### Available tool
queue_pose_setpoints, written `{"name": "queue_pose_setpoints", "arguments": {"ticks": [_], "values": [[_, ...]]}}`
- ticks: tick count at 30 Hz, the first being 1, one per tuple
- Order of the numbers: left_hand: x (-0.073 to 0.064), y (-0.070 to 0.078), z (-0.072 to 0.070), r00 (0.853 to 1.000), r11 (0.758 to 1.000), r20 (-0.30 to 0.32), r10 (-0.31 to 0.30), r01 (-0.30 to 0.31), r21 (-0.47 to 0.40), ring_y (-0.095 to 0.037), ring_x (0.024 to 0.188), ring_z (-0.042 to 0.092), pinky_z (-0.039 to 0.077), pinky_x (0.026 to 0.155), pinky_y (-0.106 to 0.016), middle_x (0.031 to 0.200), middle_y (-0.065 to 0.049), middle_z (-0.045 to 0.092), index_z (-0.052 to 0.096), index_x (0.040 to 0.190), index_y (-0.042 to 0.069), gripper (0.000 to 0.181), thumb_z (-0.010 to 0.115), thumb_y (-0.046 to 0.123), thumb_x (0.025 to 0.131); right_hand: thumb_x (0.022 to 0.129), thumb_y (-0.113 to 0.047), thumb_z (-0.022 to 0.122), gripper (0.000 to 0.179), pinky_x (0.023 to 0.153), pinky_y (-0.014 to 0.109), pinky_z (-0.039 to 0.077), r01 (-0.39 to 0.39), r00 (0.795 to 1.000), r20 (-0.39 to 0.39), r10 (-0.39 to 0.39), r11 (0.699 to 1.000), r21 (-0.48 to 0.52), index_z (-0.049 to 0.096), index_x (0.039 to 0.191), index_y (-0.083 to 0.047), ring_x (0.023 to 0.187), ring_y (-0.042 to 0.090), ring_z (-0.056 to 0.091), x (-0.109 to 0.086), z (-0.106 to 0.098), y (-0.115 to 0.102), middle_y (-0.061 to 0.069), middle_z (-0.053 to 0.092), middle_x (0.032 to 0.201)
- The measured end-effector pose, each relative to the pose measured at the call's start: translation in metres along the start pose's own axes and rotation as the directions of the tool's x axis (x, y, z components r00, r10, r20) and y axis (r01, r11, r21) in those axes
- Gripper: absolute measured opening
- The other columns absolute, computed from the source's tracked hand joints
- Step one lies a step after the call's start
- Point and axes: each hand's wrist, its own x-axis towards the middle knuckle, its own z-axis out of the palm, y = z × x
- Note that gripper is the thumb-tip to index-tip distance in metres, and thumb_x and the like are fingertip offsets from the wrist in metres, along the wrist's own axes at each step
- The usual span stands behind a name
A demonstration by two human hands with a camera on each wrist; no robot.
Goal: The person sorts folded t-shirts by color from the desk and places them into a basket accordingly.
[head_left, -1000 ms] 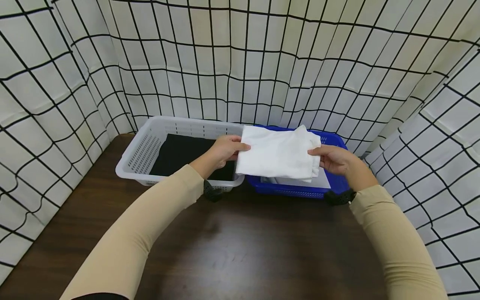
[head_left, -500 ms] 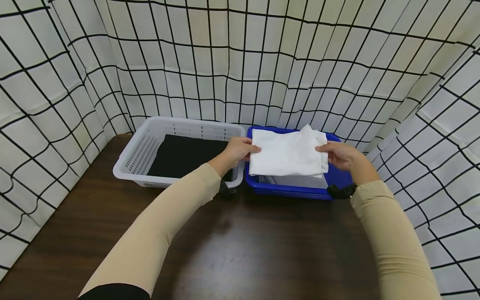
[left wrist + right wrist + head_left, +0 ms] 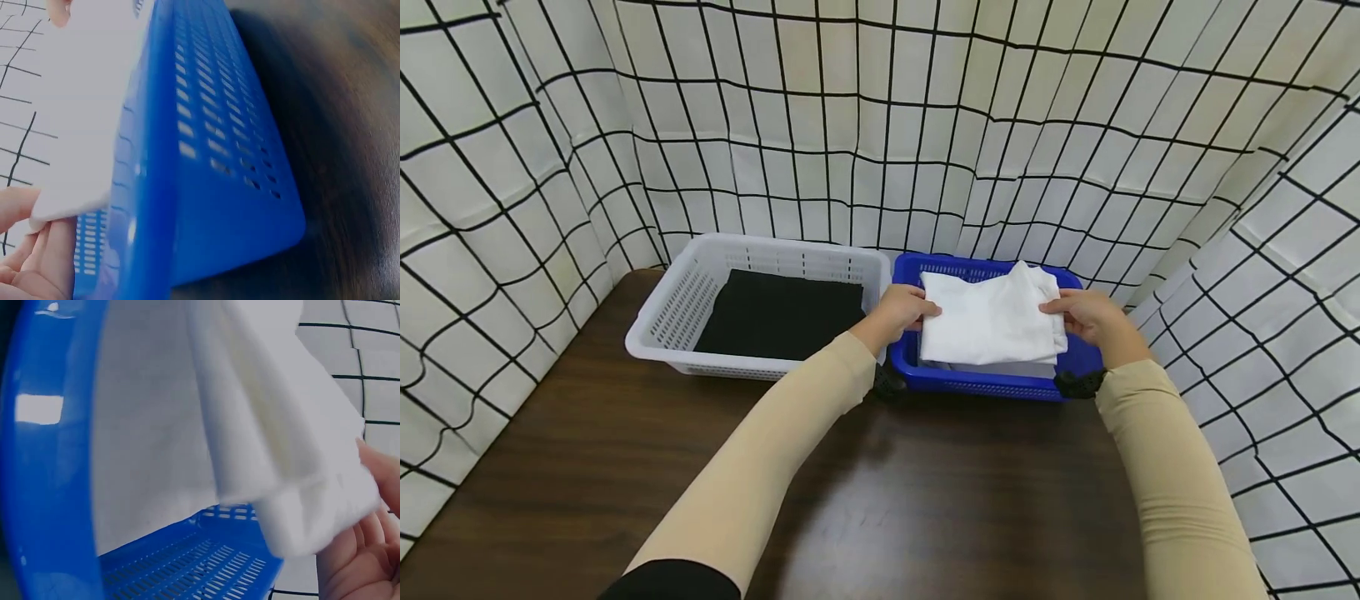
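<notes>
A folded white cloth (image 3: 992, 321) is held by its two side edges over the blue basket (image 3: 977, 383). My left hand (image 3: 901, 312) pinches its left edge, thumb on top and fingers beneath, as the left wrist view also shows. At the opposite edge my right hand (image 3: 1086, 317) pinches the cloth between thumb and fingers. In the right wrist view the folded layers of the cloth (image 3: 275, 425) hang in soft rolls, and more white fabric (image 3: 150, 437) lies below inside the basket. Part of the basket's floor shows beside that fabric.
Left of the blue basket stands a white basket (image 3: 658, 337) with a folded black cloth (image 3: 782, 317) in it. Both stand on a dark wooden table (image 3: 865, 508). Black wire grid panels (image 3: 857, 150) backed with white sheeting enclose the table's back and sides.
Both hands have carried the white cloth to the right and, lately, lower toward the blue basket. The left forearm no longer covers part of the black cloth.
</notes>
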Motion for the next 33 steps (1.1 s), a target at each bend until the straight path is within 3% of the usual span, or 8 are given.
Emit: {"name": "queue_pose_setpoints", "arguments": {"ticks": [5,8,12,18,23,25,29,33], "values": [[0.003,0.002,0.013,0.995,0.987,-0.082,0.054,-0.041,0.154,-0.021,0.091,0.068,0.061,0.078,-0.030,0.116,-0.014,0.067,0.062,0.125,-0.002,0.036,0.069,0.006,0.091,0.095,-0.006,0.064,0.069,0.069,0.015,0.056,0.016,0.997,-0.073,-0.019,0.999,-0.050,0.029,0.154,0.001,0.069,-0.001,0.062,0.004,0.004,0.003,-0.015,0.060,0.084],[0.007,0.002,0.019,0.984,0.935,-0.131,0.118,-0.066,0.349,-0.012,0.062,0.049,0.047,0.052,-0.021,0.075,-0.004,0.056,0.063,0.083,0.001,0.010,0.070,0.006,0.088,0.095,-0.006,0.065,0.067,0.069,0.014,0.055,0.016,0.995,-0.096,-0.025,0.995,-0.094,0.032,0.153,0.001,0.071,-0.002,0.060,0.009,0.011,0.008,-0.003,0.062,0.105],[0.008,0.000,0.028,0.971,0.846,-0.142,0.191,-0.090,0.525,-0.011,0.050,0.028,0.030,0.042,-0.021,0.055,0.003,0.026,0.032,0.058,0.013,0.045,0.067,0.004,0.086,0.095,-0.007,0.064,0.064,0.067,0.013,0.052,-0.002,0.991,-0.136,-0.016,0.991,-0.133,0.036,0.152,-0.001,0.076,-0.001,0.057,0.015,0.020,0.016,0.016,0.052,0.140],[-0.002,-0.003,0.035,0.950,0.771,-0.168,0.263,-0.102,0.629,-0.015,0.059,0.044,0.042,0.050,-0.025,0.071,-0.007,0.059,0.059,0.077,0.002,0.016,0.056,0.000,0.092,0.095,-0.013,0.066,0.058,0.074,0.016,0.050,0.002,0.979,-0.202,-0.035,0.986,-0.165,0.045,0.148,-0.005,0.096,0.010,0.056,0.018,0.030,0.022,0.015,0.050,0.148],[-0.006,-0.009,0.037,0.930,0.605,-0.083,0.357,-0.162,0.780,-0.017,0.076,0.058,0.055,0.071,-0.031,0.100,-0.015,0.072,0.068,0.095,-0.001,0.025,0.044,0.000,0.099,0.098,-0.018,0.062,0.057,0.105,0.040,0.050,-0.013,0.979,-0.198,-0.041,0.965,-0.262,0.042,0.149,-0.004,0.127,0.031,0.054,0.023,0.034,0.029,0.020,0.044,0.153],[-0.009,-0.011,0.036,0.928,0.577,-0.051,0.368,-0.185,0.796,-0.019,0.080,0.062,0.057,0.075,-0.033,0.103,-0.015,0.072,0.068,0.095,0.000,0.026,0.042,-0.001,0.100,0.099,-0.019,0.060,0.059,0.114,0.046,0.042,-0.046,0.982,-0.186,-0.011,0.954,-0.296,0.039,0.151,-0.003,0.137,0.036,0.047,0.025,0.034,0.033,0.021,0.039,0.156],[-0.017,-0.012,0.028,0.922,0.622,-0.038,0.384,-0.228,0.749,-0.024,0.099,0.068,0.059,0.086,-0.035,0.114,-0.016,0.071,0.069,0.108,-0.003,0.024,0.048,-0.003,0.096,0.100,-0.019,0.057,0.062,0.119,0.049,0.033,-0.114,0.984,-0.166,0.064,0.943,-0.312,0.032,0.153,0.003,0.145,0.040,0.036,0.028,0.028,0.043,0.024,0.030,0.160],[-0.025,-0.014,0.012,0.904,0.747,-0.055,0.424,-0.315,0.585,-0.027,0.114,0.067,0.056,0.097,-0.038,0.121,-0.015,0.071,0.068,0.121,-0.002,0.031,0.059,-0.002,0.091,0.101,-0.017,0.053,0.064,0.119,0.049,0.033,-0.104,0.991,-0.115,0.070,0.939,-0.329,0.025,0.152,0.010,0.144,0.042,0.036,0.020,0.015,0.053,0.030,0.029,0.157]]}}
